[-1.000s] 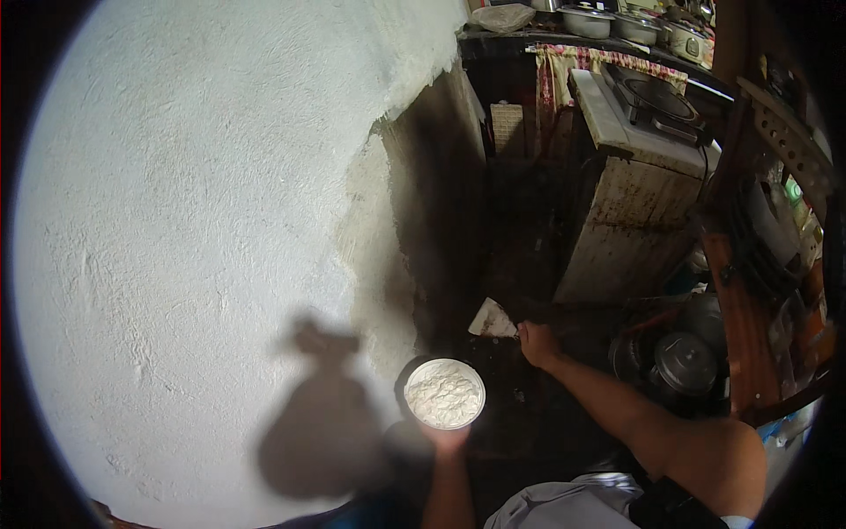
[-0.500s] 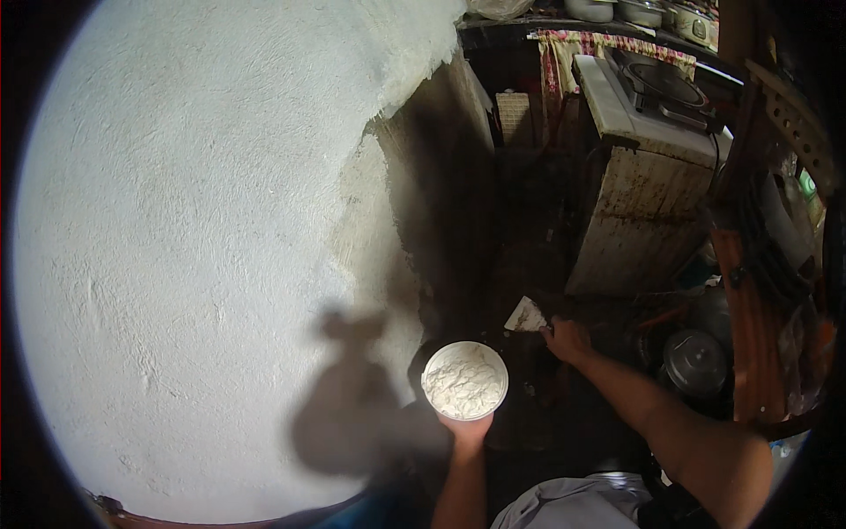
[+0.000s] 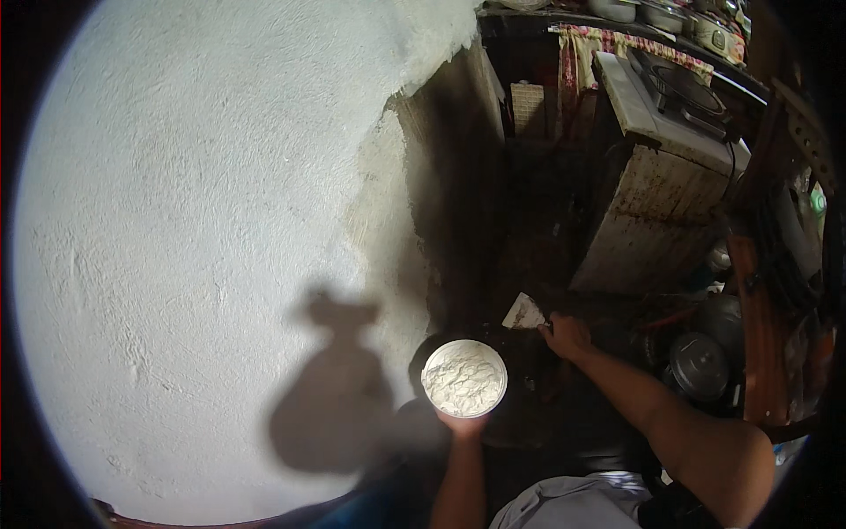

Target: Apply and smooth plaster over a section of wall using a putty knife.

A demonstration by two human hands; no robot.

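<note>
My left hand holds a round white tub from below and from its near side. Thick, lumpy white paste fills the tub nearly to its rim. To the right of it, my right hand is wrapped around the handle of a putty knife. The knife's broad blade is smeared with whitish residue and points left, beyond the tub and apart from it. At the left stands a wall coated in rough white. Its coating ends in a ragged edge against a bare greyish-brown strip.
A stained white cabinet carries a stove burner at the upper right. Lidded pots and an orange-brown board crowd the right side. More pots line a shelf at the back. Dark floor lies between wall and cabinet.
The view has turned slightly left, so the wall edge and cabinet sit farther right. Both hands keep their holds on the tub and the putty knife, and hardly move in the picture.
</note>
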